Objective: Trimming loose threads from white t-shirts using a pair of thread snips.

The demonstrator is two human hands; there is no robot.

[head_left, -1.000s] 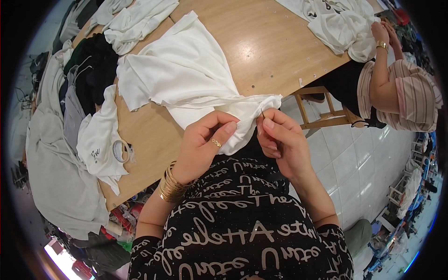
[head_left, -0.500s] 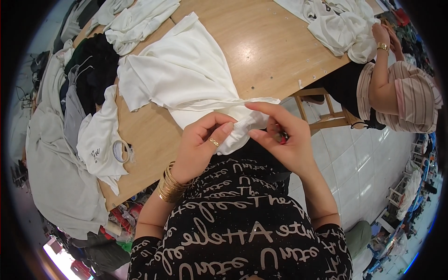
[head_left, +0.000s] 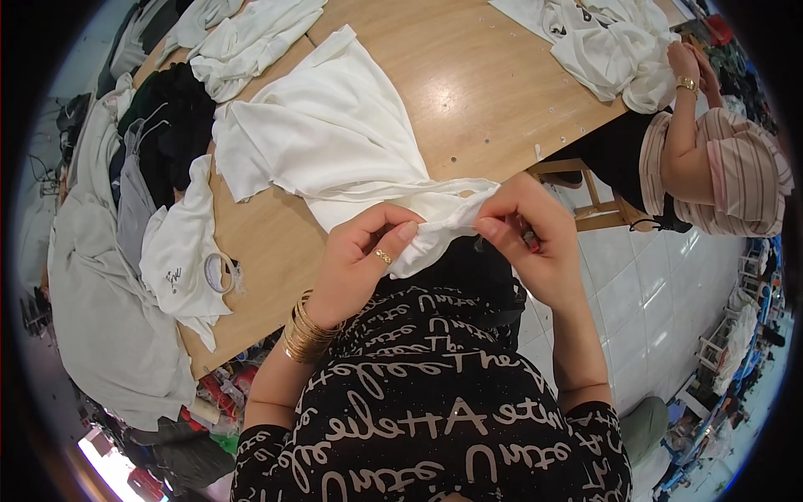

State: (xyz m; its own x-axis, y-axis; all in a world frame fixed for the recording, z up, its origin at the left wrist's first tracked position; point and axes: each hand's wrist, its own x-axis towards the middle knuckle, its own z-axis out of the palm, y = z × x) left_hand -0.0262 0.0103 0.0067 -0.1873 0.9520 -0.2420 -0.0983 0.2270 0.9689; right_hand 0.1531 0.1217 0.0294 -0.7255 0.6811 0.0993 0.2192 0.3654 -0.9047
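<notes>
A white garment (head_left: pixel 335 125) lies across the wooden table, its near end lifted over the front edge between my hands. My left hand (head_left: pixel 360 263) pinches a seam of it between thumb and forefinger; a ring and several gold bangles show on that hand and wrist. With thumb and forefinger, my right hand (head_left: pixel 535 238) grips the same edge farther right, and the strip between the hands looks fairly taut. A small red and dark object (head_left: pixel 529 241) sits tucked in my right palm, mostly hidden by the fingers; I cannot make out its kind.
On the table (head_left: pixel 468 109) at left are a roll of tape (head_left: pixel 219 273), a white printed cloth (head_left: pixel 171 259) and piles of grey and black clothes (head_left: pixel 171 117). Another person (head_left: pixel 711 167) handles white fabric (head_left: pixel 615 58) at the right, beside a wooden stool (head_left: pixel 594 201).
My right hand has moved slightly right and closed its thumb and finger on the garment's edge, stretching it straighter. The left hand keeps its pinch in nearly the same place.
</notes>
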